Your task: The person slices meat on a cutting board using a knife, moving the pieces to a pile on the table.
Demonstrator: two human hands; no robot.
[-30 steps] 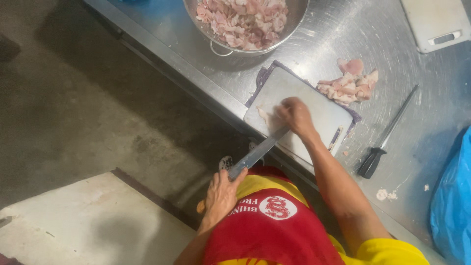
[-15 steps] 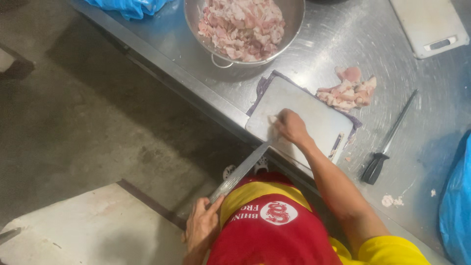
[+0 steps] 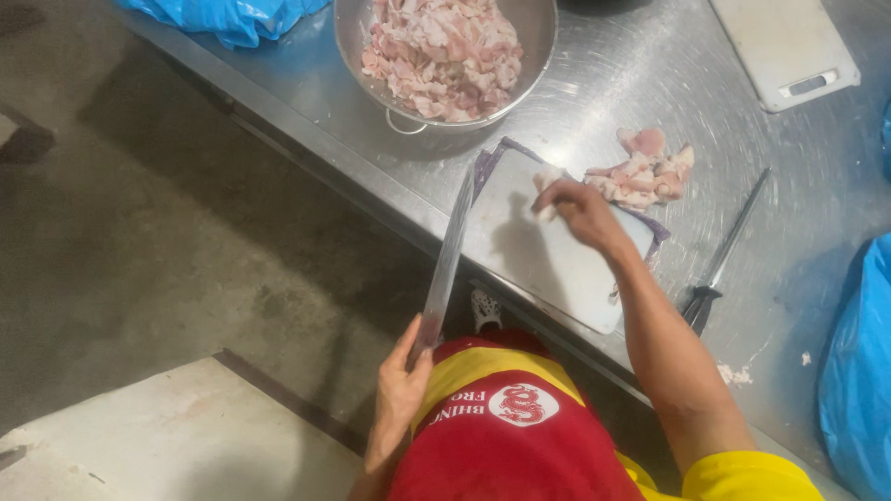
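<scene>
the long knife (image 3: 448,260) was gripped by its handle in the left hand (image 3: 401,390), the fingers clenched around the handle low beside the person's body, off the edge of the desk (image 3: 594,83). its blade, blurred, ran up and slightly right from the hand, and its tip lay near the left edge of the white cutting board (image 3: 548,246), just below the metal bowl.

the right hand (image 3: 577,206) rested on the far part of that cutting board, fingers curled on a small pale piece of meat (image 3: 546,182); how firmly it was held could not be told. just beyond the hand, at the board's far right corner, lay a small pile of raw meat pieces (image 3: 645,172), partly on the board and partly on the steel. a dark cloth edge showed under the board's far side.

a large metal bowl (image 3: 371,70) full of cut raw meat (image 3: 444,51) stood on the desk above the board, near its upper left corner. a sharpening steel with a black handle (image 3: 719,260) lay to the right of the board, apart from it. a second white cutting board (image 3: 784,46) lay at the far right of the desk. blue plastic bags (image 3: 227,17) showed at the top left and along the right edge. the person wore a red apron (image 3: 515,436) over a yellow shirt.
</scene>
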